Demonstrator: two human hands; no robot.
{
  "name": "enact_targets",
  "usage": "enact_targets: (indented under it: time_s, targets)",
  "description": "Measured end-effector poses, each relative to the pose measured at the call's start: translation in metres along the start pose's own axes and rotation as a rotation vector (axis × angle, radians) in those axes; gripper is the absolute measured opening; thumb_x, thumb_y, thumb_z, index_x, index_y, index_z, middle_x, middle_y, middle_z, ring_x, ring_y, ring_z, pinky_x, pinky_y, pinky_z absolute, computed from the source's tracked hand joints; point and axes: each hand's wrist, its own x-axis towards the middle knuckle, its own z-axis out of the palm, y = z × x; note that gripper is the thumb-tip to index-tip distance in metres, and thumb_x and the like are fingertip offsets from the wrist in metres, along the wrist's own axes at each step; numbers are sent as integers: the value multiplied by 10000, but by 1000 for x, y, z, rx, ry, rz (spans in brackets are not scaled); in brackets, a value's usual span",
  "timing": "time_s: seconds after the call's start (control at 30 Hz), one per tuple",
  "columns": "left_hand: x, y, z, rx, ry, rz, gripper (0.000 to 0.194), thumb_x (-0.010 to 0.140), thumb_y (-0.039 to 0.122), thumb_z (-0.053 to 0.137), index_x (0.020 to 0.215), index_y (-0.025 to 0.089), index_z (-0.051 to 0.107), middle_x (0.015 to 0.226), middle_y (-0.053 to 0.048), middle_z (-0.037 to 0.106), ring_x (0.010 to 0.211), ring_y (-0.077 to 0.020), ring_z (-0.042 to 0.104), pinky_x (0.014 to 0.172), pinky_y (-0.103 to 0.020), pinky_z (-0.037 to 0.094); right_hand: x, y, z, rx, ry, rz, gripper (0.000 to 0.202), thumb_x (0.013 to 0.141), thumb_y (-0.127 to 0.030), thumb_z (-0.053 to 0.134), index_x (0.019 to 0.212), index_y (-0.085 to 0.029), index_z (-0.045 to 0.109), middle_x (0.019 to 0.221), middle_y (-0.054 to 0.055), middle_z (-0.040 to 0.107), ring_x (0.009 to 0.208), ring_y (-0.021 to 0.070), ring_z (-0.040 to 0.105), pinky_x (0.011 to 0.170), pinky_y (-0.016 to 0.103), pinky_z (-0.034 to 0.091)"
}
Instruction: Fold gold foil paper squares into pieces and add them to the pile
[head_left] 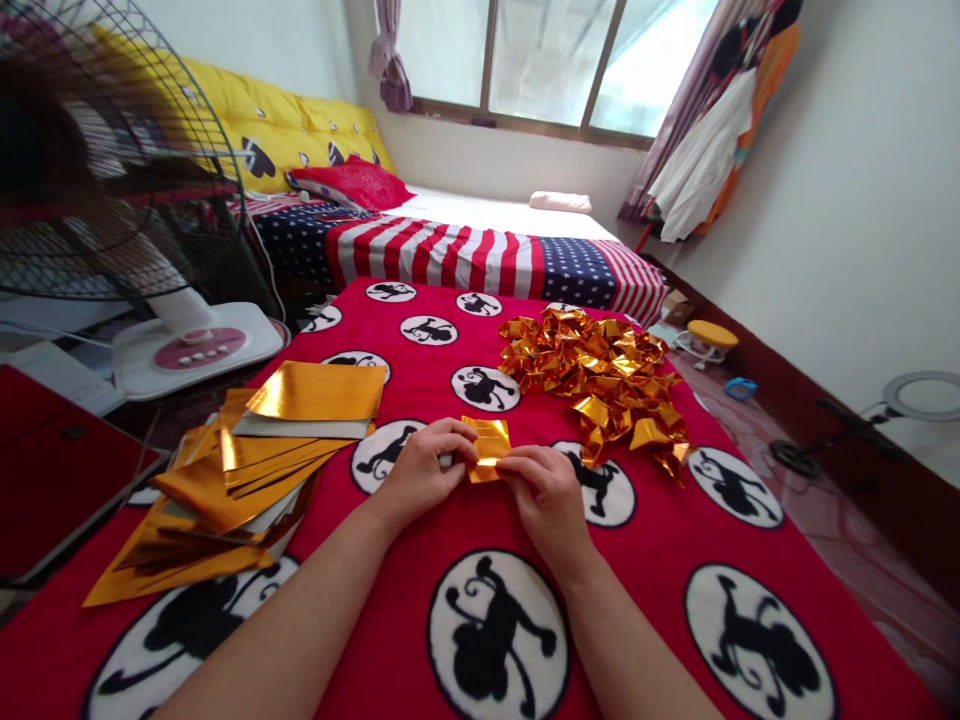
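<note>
A small piece of shiny gold foil paper, with crease lines across it, lies between my hands just over the red cloth. My left hand pinches its left edge with curled fingers. On the opposite edge, the thumb and fingertips of my right hand are closed. To the left rests an untidy stack of flat gold foil sheets, some showing a pale grey underside. At the right, folded gold foil pieces form a loose, crumpled-looking heap.
The red cloth with black monkey prints covers the table. At left, a fan stands near a dark red panel. Beyond the table is a bed. A yellow stool and a ring-shaped stand are on the right.
</note>
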Motion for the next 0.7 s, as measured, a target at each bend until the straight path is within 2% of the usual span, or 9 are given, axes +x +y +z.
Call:
enact_targets:
  time_s: [0.17,0.47,0.6,0.7]
  targets:
    - [-1,-3,1,90,-6,19,171,739,67,640,746,221,715,1019,-55,654,994,-189,603,905,-365,494,1,-1,0,0,-25,9,143,864,-152,591,856,-233,708,885,27,687,832,179,603,819,361,432]
    - [1,-2,1,124,-6,57,144,772,118,668,818,238,734,909,-40,720,922,-195,583,840,-362,502,-1,0,0,-3,32,90,155,852,-141,579,837,-232,704,835,25,674,798,180,597,747,328,441]
    - [1,-1,1,133,-65,74,130,784,126,663,818,232,730,882,-26,730,880,-180,589,823,-344,499,-1,-1,-1,-12,39,113,182,818,-100,570,822,-230,698,839,26,661,808,185,586,741,327,439]
    - [0,4,-2,190,-131,87,110,771,161,674,820,239,734,911,-17,725,866,-178,595,828,-350,490,1,-7,-4,-80,21,51,227,743,-58,594,864,-225,689,928,34,655,888,203,570,808,355,414]
